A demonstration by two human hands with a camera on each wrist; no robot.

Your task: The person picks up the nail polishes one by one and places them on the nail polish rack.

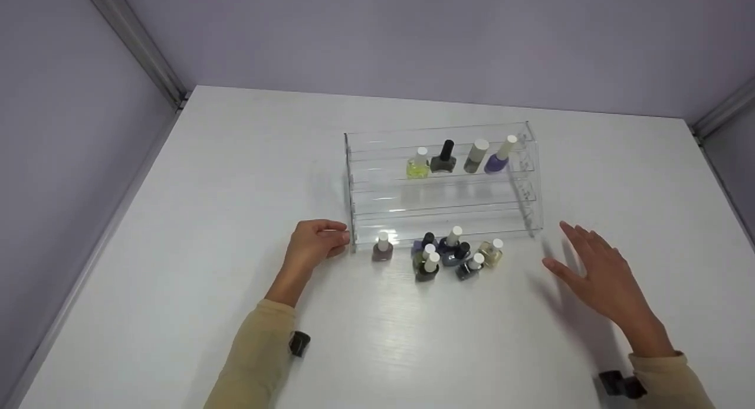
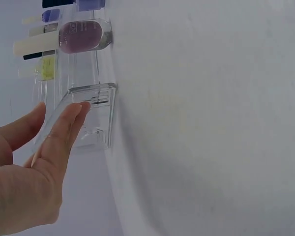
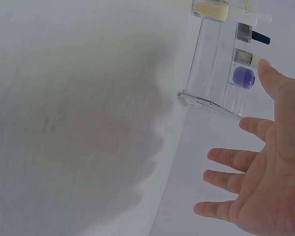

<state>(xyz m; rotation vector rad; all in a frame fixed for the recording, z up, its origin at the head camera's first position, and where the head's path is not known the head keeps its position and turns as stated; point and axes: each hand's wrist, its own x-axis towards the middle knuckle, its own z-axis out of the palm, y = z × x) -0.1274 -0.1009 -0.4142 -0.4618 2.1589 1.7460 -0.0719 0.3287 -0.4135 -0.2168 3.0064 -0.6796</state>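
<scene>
A clear acrylic tiered rack (image 1: 377,185) stands mid-table. Its upper shelf holds a yellow bottle (image 1: 418,166), a dark bottle with a black cap (image 1: 443,159), a grey one (image 1: 475,157) and a purple one (image 1: 499,156). Several more nail polish bottles (image 1: 451,257) cluster on the table before it, with a mauve bottle (image 1: 382,248) off to their left. My left hand (image 1: 337,238) rests against the rack's lower left end, and its straight fingers (image 2: 69,125) touch the side panel (image 2: 102,110). My right hand (image 1: 563,246) hovers with fingers spread, just right of the rack and apart from it.
The white table (image 1: 236,161) is enclosed by pale walls at the back and both sides. In the right wrist view the rack's right end (image 3: 209,73) stands beyond my spread fingers (image 3: 223,157), with the purple bottle (image 3: 244,77) behind it.
</scene>
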